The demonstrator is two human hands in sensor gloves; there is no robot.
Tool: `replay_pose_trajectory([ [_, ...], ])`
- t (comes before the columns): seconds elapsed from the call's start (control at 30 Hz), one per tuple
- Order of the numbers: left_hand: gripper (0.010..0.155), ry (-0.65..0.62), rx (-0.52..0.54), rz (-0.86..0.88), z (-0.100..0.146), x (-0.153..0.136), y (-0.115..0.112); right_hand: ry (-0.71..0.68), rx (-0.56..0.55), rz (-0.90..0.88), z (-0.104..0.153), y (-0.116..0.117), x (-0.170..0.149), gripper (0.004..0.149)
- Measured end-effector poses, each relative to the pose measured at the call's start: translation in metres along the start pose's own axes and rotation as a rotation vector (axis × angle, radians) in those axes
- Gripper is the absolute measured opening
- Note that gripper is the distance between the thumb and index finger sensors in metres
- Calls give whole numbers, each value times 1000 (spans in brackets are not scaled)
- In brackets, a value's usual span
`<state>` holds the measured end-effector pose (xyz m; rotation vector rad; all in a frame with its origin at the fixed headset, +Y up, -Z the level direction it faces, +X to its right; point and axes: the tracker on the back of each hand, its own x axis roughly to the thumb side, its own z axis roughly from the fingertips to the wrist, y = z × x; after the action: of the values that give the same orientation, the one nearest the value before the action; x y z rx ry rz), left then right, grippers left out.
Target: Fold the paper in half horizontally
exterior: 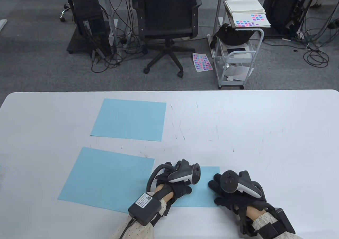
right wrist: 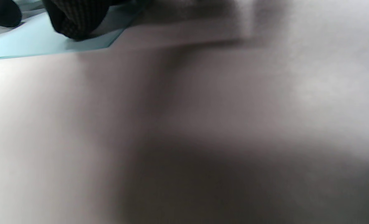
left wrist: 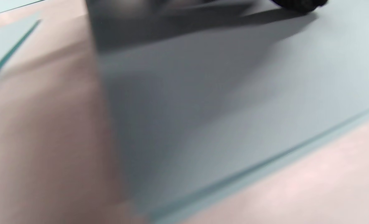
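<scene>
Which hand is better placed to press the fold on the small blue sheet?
Probably the right hand: its fingers lie on the small blue sheet's right edge. The left hand covers its left part.

White label with QR code on left wrist box; print illegible

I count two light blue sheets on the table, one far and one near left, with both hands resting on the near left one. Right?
Not quite: the table view shows three. Both hands, left hand and right hand, rest on a third, smaller blue sheet near the front edge, beside the near left sheet. The far sheet lies untouched.
</scene>
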<state>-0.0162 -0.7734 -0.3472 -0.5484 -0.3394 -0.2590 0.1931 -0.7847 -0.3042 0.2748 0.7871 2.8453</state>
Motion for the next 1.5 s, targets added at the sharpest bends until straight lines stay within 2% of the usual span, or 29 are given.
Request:
replay_pose_trajectory([
  [0.3,69,54,-23,51,5,-26,-9,4,2,0,0,0,0,68],
  [0.87,70,86,22,108,10,-36,-17,4,6,-21,0,1,-2,68],
  [1.5,73,135,-10,115,13,-51,-19,8,6,-29,0,1,-3,67],
])
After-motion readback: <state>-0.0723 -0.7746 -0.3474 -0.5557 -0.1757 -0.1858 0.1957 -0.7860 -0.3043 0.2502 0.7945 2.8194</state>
